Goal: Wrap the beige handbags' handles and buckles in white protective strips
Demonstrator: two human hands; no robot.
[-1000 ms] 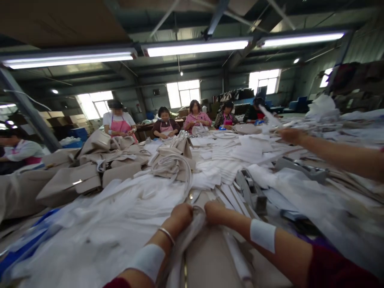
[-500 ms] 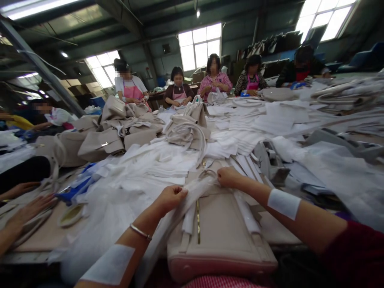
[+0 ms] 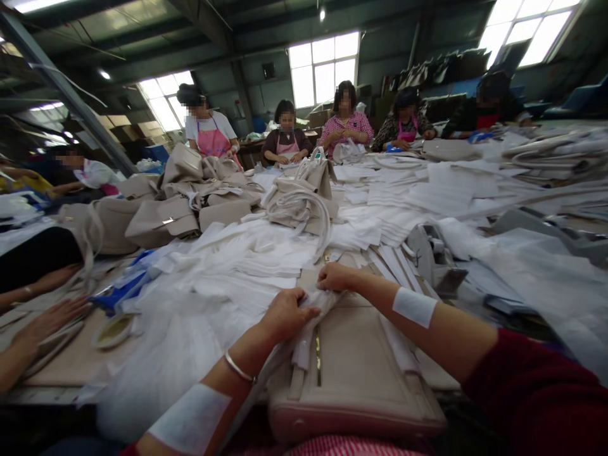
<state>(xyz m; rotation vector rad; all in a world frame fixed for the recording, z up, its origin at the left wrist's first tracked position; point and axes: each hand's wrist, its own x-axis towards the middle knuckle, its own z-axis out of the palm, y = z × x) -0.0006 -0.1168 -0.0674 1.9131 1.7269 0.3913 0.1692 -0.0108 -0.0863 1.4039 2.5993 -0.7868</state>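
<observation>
A beige handbag (image 3: 356,348) lies flat at the table's near edge, its base toward me and a gold zipper (image 3: 318,358) on its face. Thin white wrapping sheet (image 3: 317,308) runs over the bag's upper left part, around its handle. My left hand (image 3: 289,315) pinches this sheet between thumb and fingers. Close to it on the right, my right hand (image 3: 335,277) has its fingers closed on the sheet at the handle; the handle itself is mostly covered. White wrapped strips lie along both sides of the bag.
Stacked white sheets (image 3: 228,266) spread left of the bag. Beyond stand another beige bag (image 3: 304,202) and a bag pile (image 3: 166,215). A grey tape dispenser (image 3: 422,253) is at right, a blue one (image 3: 121,288) at left near a co-worker's hand (image 3: 52,326). Several people work across the table.
My right hand has moved left and toward me, drawing close to my left hand. The left hand has shifted slightly right and up along the white sheet.
</observation>
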